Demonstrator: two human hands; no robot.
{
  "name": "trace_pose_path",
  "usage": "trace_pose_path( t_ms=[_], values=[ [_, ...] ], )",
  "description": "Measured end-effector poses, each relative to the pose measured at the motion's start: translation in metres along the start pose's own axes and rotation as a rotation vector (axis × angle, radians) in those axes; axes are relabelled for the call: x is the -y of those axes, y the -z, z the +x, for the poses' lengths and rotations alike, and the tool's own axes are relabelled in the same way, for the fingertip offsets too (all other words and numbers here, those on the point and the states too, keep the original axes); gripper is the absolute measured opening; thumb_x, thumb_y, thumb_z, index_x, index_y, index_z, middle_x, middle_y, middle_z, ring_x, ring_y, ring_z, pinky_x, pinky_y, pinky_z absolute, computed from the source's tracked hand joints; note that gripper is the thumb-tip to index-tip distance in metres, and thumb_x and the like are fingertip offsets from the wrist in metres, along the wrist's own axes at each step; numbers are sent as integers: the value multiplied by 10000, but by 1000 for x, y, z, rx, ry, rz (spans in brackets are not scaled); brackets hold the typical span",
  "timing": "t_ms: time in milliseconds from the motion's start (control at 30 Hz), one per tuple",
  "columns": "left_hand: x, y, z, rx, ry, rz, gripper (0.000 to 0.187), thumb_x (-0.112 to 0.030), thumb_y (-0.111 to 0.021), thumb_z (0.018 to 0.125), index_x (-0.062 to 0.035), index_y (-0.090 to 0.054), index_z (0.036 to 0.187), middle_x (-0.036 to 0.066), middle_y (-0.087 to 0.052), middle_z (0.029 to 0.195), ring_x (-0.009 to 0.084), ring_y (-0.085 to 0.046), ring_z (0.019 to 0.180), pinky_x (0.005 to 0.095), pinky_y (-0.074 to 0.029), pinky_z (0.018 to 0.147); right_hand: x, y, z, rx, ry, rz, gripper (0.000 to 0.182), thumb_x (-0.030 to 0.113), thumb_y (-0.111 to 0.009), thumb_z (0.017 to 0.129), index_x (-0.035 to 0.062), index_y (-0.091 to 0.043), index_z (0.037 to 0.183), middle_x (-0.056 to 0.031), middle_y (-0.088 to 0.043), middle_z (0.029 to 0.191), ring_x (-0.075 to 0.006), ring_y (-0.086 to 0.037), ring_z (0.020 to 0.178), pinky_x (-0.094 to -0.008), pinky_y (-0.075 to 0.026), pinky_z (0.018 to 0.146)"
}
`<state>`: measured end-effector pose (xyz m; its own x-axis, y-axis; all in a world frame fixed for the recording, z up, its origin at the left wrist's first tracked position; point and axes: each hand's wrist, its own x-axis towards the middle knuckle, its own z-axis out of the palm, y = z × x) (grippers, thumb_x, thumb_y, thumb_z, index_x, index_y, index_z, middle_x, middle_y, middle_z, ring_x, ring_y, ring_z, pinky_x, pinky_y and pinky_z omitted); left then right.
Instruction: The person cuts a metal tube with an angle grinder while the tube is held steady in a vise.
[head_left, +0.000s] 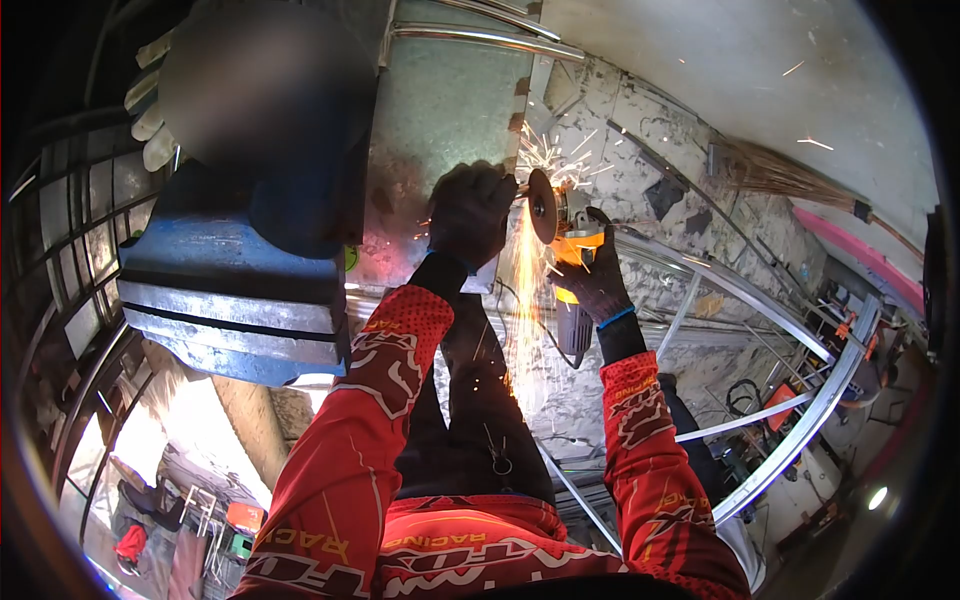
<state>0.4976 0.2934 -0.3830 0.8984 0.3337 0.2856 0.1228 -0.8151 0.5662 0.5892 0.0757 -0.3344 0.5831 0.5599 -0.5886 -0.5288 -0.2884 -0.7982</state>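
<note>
My right hand point(605, 280), in a dark glove, grips a yellow angle grinder point(582, 246), its grey end pointing down. The grinder's round disc point(542, 205) faces my left hand. My left hand point(470, 215), also in a dark glove, is closed on a small metal piece point(521, 190) that meets the edge of the disc. Sparks point(527, 300) spray up and stream down from this contact, past my legs. Most of the metal piece is hidden in my fingers. A metal sheet surface point(440, 110) lies behind my left hand.
A large blue vise point(230, 270) stands close on my left, with a light-coloured glove point(150, 110) above it beside a blurred patch. A curved metal frame point(800, 440) and long bars are at right. A bundle of thin rods point(800, 175) lies along the wall.
</note>
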Motion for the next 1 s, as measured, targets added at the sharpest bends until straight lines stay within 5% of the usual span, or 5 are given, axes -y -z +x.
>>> trace_pose_path(
  t_ms=[233, 1000],
  values=[
    [-2, 1, 0, -5, 6, 12, 300, -102, -676, 746, -66, -640, 1042, 117, -648, 1088, 317, -609, 1047, 465, -476, 960, -20, 10, 8, -21, 88, -165, 1009, -46, -816, 658, 138, -277, 1491, -92, -607, 1237, -197, -610, 1075, -343, -539, 918],
    [1, -2, -3, -10, -1, 28, 319, -119, -668, 766, -59, -627, 1077, 126, -638, 1101, 325, -605, 1053, 481, -477, 968, -13, 3, 1, -11, -5, -27, 1038, -54, -839, 684, 146, -242, 1509, -83, -593, 1266, -184, -606, 1070, -329, -551, 886]
  ],
)
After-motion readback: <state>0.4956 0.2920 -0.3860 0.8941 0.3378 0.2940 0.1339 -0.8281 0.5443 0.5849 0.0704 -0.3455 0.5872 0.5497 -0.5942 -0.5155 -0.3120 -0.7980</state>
